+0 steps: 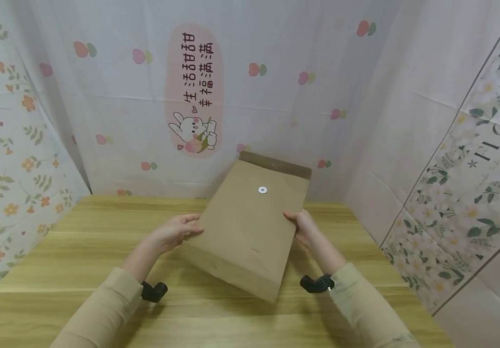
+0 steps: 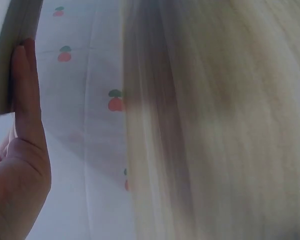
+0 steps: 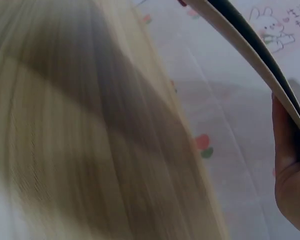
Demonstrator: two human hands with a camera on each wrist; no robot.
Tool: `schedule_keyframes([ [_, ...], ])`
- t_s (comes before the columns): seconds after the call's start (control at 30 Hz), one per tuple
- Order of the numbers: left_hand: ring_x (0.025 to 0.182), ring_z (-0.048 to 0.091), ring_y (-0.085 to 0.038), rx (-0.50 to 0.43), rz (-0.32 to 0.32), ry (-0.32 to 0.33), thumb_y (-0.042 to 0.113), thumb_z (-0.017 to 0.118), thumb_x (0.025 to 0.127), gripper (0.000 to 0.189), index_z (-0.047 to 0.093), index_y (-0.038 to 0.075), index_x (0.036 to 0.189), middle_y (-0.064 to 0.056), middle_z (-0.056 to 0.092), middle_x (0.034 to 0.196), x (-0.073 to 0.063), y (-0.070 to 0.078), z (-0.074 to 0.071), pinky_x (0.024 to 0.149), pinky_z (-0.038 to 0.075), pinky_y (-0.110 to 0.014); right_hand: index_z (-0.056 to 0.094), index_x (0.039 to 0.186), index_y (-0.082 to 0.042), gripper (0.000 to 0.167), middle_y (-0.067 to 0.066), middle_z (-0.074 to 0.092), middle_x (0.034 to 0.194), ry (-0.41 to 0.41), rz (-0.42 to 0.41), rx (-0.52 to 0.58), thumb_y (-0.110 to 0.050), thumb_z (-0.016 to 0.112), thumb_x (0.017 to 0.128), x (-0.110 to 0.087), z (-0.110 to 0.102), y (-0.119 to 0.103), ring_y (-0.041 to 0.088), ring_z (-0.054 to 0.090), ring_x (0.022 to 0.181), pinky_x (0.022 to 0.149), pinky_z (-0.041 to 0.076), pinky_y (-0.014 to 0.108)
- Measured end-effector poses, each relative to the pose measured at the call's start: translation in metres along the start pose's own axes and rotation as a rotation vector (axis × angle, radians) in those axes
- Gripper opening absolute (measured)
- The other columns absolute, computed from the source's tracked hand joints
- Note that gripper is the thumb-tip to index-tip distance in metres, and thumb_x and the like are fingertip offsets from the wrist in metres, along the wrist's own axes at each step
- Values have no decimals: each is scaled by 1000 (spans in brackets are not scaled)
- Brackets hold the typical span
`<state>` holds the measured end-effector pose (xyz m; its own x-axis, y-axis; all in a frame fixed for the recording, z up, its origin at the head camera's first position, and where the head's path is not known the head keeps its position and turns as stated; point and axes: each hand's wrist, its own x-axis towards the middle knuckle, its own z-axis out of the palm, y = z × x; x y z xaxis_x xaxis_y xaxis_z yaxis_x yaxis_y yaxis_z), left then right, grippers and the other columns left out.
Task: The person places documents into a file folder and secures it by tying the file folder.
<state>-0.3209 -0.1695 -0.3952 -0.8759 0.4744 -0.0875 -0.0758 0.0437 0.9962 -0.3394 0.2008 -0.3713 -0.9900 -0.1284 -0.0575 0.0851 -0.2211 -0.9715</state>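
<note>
A brown kraft-paper document envelope [image 1: 245, 227] is held tilted over the table, its folded flap strip [image 1: 276, 165] at the far end. A white round button [image 1: 262, 190] sits on its face below that strip. My left hand [image 1: 172, 234] grips the left edge, thumb on the front and the other fingers mostly hidden behind. On the opposite edge my right hand [image 1: 306, 228] pinches the envelope, thumb over the face. In the right wrist view, the envelope's edge [image 3: 255, 60] shows two layers with a dark gap between them. The left wrist view shows fingers [image 2: 25, 95] against its underside.
A wood-grain table [image 1: 80, 251] lies under the envelope and both forearms. Behind it hangs a pale printed curtain [image 1: 123, 121] with a rabbit drawing [image 1: 194, 131]. Floral sheets [image 1: 463, 227] close off the sides. Black wrist cameras [image 1: 154, 292] sit at both sleeves.
</note>
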Motion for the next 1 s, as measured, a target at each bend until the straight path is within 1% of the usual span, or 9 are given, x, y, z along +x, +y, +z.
schedule_keyframes([
  [0.1,130,40,-33,7,3,-33,10,55,96,73,8,-6,150,-28,25,150,5,4,1,91,45,-37,48,109,-2,14,-2,66,84,-31,4,-31,3,46,96,3,-3,-1,10,66,75,69,54,25],
  [0.2,118,53,-28,0,17,-49,7,54,97,72,8,-5,150,-28,35,145,9,10,3,85,51,-38,47,113,-1,18,-2,66,87,-58,7,-71,2,47,95,6,-5,-1,11,66,77,70,54,26],
  [0.3,101,63,-22,-6,19,-30,4,54,96,71,9,-5,150,-23,53,130,14,17,6,81,54,-39,45,118,-1,23,-2,65,90,-84,10,-110,1,49,95,7,-5,-2,12,65,80,73,54,27],
  [0.37,95,65,-21,6,21,-8,3,54,95,71,10,-5,150,-19,58,123,17,23,8,79,54,-39,45,120,-1,25,-2,65,93,-109,5,-132,0,50,95,7,-4,-4,12,65,82,74,53,28],
  [0.43,95,65,-21,26,24,18,3,54,95,72,9,-6,150,-20,57,123,20,29,9,78,54,-39,46,119,-2,24,-2,65,94,-137,-2,-145,-1,50,96,9,-3,-6,12,65,83,75,53,29],
  [0.57,108,59,-30,65,33,49,6,52,97,72,6,-5,150,-28,46,135,26,40,10,82,53,-42,48,116,-3,19,-2,66,93,-180,-12,-181,-2,50,97,15,-2,-12,13,65,83,74,53,30],
  [0.67,109,59,-32,78,44,68,8,52,98,70,7,-4,151,-28,46,136,31,47,11,83,52,-43,48,116,-2,20,-1,66,92,-190,-13,-200,-2,50,97,21,0,-18,13,64,83,74,52,30],
  [0.83,97,64,-24,95,79,94,11,50,100,60,18,-3,149,-26,52,129,35,59,11,81,54,-41,44,125,2,30,0,65,94,-188,-11,-235,-2,52,96,26,4,-27,14,64,84,75,52,31],
  [1.0,103,62,-29,99,106,131,12,47,101,61,15,-5,149,-28,45,135,35,76,12,86,51,-44,36,136,6,43,1,63,100,-199,-23,-301,-3,51,97,29,8,-37,14,63,88,80,51,31],
])
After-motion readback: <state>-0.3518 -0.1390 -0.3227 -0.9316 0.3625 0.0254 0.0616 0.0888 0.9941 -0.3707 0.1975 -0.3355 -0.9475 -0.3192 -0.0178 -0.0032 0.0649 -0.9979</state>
